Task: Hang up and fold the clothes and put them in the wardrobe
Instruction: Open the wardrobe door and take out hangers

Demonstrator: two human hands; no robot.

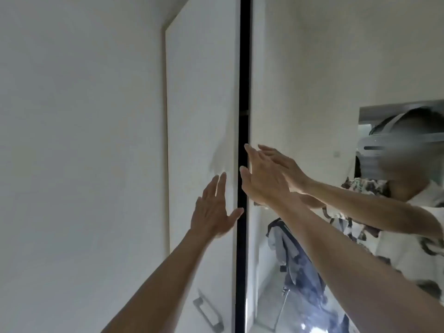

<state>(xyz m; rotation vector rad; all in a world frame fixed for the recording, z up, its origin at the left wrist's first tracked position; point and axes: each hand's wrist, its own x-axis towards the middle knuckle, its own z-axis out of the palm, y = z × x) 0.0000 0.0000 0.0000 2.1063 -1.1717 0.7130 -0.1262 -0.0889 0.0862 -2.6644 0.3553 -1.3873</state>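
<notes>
Pressing both hands on the wardrobe doors, with a dark gap between them.

Left hand [213,210] lies flat, fingers spread wide, on the white left door [201,116]; right hand [262,179], fingers straight, touches the mirrored right door [300,80] at its edge. A grey handle [206,311] sits low on the left door. Hanging clothes [300,272] show in the mirror. No writing is readable.

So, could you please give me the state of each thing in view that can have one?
left wardrobe door: nearly shut, a narrow dark gap beside it.
mirrored wardrobe door: nearly shut, reflecting the person and hanging clothes.
left hand: open, fingers straight, flat on the left door.
right hand: open, fingers straight, at the mirrored door's edge.
grey door handle: untouched.
</notes>
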